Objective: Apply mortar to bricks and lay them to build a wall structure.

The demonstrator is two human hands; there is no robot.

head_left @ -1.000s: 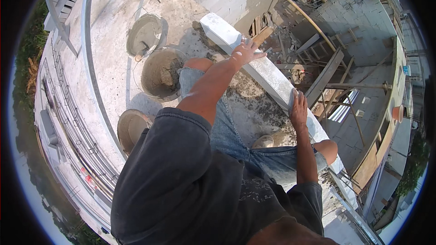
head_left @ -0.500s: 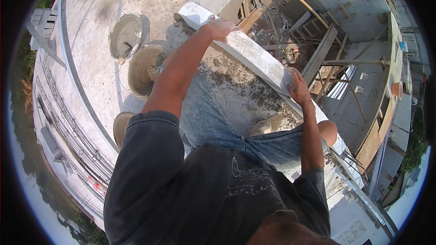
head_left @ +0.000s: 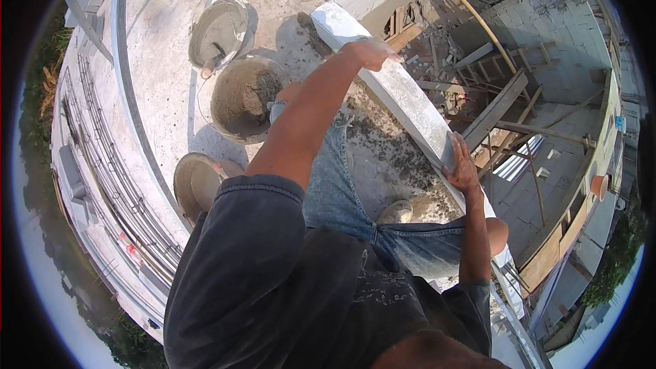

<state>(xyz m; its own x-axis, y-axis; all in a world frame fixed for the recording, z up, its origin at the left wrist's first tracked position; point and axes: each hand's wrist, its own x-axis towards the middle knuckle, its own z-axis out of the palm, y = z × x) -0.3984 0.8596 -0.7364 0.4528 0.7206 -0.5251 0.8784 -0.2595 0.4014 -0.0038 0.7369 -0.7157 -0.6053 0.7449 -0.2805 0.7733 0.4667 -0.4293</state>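
Note:
A low wall of pale lightweight building blocks runs diagonally in front of me, its top dusty white. My left hand grips across the top of a block towards the wall's far end, fingers reaching over to the drop side. Farther down the same wall my right hand lies against the edge with its fingers stretched out along it. My legs straddle the wall's nearer part. Grey crumbs of mortar lie along its foot. Left of my left arm stands a bucket of wet mortar.
Another bucket holds grey mix and a handled tool; a third bucket sits by my left sleeve. Beyond the wall the level drops to planks, poles and rubble. A metal rail and steel bars line the left.
The view has shifted, so wall and buckets sit farther right. My left hand has drawn its fingers in on the block; my right-hand fingers have straightened along the wall.

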